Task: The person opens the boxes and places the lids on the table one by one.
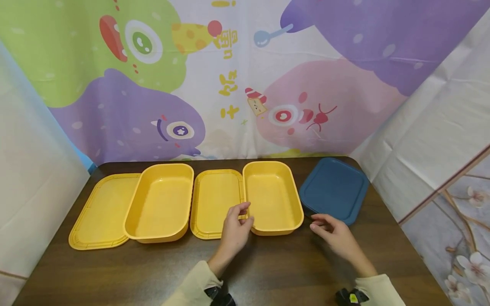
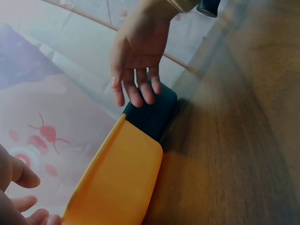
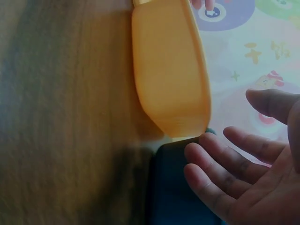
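My left hand (image 1: 235, 229) is at the near left corner of the smaller yellow container (image 1: 272, 197), its fingers loosely bent by the rim. Whether the fingertips touch that rim cannot be made out. Just off the container's right side hovers my right hand (image 1: 337, 238), fingers apart and holding nothing. It is close to the near left edge of a blue rounded box (image 1: 334, 189) with a flat top. In the right wrist view, the spread fingers (image 3: 225, 178) pass in front of this box. Left of the smaller container lies a yellow lid (image 1: 216, 199), partly covered by my left hand.
Further left stands a larger yellow container (image 1: 162, 199), overlapping another yellow lid (image 1: 103, 212). All lie in a row on a dark wooden table (image 1: 283, 272). A cartoon-printed cloth (image 1: 229, 140) hangs along the table's back edge, with pale cloths on both sides.
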Demonstrator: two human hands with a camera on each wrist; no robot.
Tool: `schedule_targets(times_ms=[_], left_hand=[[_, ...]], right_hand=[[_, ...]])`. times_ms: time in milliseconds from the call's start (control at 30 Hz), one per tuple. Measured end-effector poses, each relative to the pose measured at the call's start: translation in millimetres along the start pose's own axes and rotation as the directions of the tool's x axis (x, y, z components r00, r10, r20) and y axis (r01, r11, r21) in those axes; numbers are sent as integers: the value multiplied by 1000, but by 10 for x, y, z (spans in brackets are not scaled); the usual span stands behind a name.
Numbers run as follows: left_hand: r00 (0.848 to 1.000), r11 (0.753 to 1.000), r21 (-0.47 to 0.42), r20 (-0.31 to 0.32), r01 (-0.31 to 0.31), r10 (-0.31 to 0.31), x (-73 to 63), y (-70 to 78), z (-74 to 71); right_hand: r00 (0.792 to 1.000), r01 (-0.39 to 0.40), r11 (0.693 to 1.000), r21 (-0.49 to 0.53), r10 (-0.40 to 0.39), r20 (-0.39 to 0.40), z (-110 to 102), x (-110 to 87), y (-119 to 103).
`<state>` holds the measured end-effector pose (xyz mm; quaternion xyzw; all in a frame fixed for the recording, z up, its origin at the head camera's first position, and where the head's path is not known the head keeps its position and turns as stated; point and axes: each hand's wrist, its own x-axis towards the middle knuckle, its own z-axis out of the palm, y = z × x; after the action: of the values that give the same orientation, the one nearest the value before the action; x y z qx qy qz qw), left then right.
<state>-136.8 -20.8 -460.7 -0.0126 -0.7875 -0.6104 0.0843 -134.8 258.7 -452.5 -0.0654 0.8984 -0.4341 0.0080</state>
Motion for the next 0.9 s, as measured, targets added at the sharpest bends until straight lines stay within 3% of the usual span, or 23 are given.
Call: schedule_targets(times_ms=[433, 667, 900], left_hand=[[997, 998, -20, 54, -62, 63, 78, 148, 126], [990, 997, 27, 126, -71, 67, 78, 177, 216], [970, 991, 90, 230, -104, 80, 169, 300, 334]], right_hand=[[996, 69, 991, -116, -75, -54, -161, 43, -126], [995, 81, 984, -159, -89, -45, -242, 11, -117], [986, 108, 966, -234, -134, -97, -390, 33, -102]])
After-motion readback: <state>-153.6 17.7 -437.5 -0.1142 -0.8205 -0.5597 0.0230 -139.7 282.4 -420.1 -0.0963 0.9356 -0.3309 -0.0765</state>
